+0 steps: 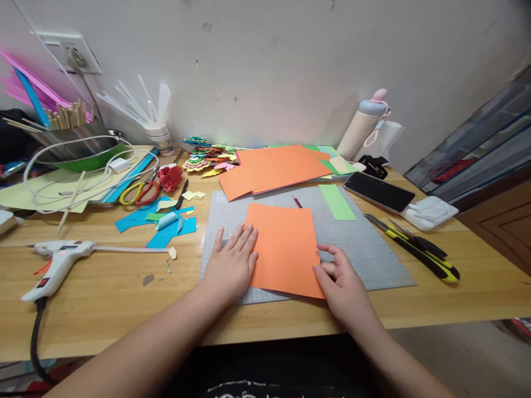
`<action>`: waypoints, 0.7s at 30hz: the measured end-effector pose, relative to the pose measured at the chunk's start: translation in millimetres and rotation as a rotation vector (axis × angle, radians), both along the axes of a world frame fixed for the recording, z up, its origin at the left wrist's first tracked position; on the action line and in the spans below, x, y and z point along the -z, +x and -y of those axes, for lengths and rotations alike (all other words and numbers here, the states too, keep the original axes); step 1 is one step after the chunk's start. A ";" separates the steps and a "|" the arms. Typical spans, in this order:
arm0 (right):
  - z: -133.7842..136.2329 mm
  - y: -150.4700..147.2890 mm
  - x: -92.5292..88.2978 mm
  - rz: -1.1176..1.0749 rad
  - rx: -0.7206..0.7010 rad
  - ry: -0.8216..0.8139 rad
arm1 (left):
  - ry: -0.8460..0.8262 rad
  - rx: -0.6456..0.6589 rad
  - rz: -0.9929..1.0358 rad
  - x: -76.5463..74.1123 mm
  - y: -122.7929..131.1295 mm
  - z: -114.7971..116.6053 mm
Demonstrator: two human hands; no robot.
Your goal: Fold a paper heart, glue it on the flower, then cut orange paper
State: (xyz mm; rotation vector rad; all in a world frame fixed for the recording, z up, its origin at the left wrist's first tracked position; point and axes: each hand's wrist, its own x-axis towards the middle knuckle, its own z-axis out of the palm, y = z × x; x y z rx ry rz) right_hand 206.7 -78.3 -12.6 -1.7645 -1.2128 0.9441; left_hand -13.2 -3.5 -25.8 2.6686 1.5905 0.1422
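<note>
A sheet of orange paper (286,249) lies on the grey cutting mat (373,265), with a faint vertical crease line near its left side. My left hand (232,262) rests flat across the paper's left edge and the mat, fingers stretched out. At the right edge, my right hand (342,282) has its thumb on the paper and its fingers curled, pinching the lower right side. Just beyond the sheet's top edge is a dark red pencil (297,201). A light green paper strip (337,202) lies on the mat to the right.
Behind the mat are more orange sheets (282,168). On the right are a utility knife (415,249), a phone (379,191) and a bottle (360,124). Blue paper scraps (160,224), scissors (141,190) and a glue gun (62,262) with its cord lie left.
</note>
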 end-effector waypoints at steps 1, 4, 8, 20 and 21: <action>0.1 -0.5 1.2 0.026 -0.002 0.008 | -0.001 -0.001 0.000 -0.1 0.3 -0.3; 0.4 -0.4 5.5 0.092 -0.001 0.029 | -0.003 -0.001 -0.001 -1.0 0.9 -0.4; 1.2 0.4 9.9 0.146 0.003 0.032 | -0.011 -0.005 -0.001 -1.8 1.3 0.3; 2.7 3.4 14.5 0.110 -0.002 0.025 | -0.029 -0.007 0.011 -5.4 1.6 0.9; 2.6 3.8 15.6 0.110 -0.003 0.031 | -0.029 -0.005 0.012 -5.5 1.6 0.9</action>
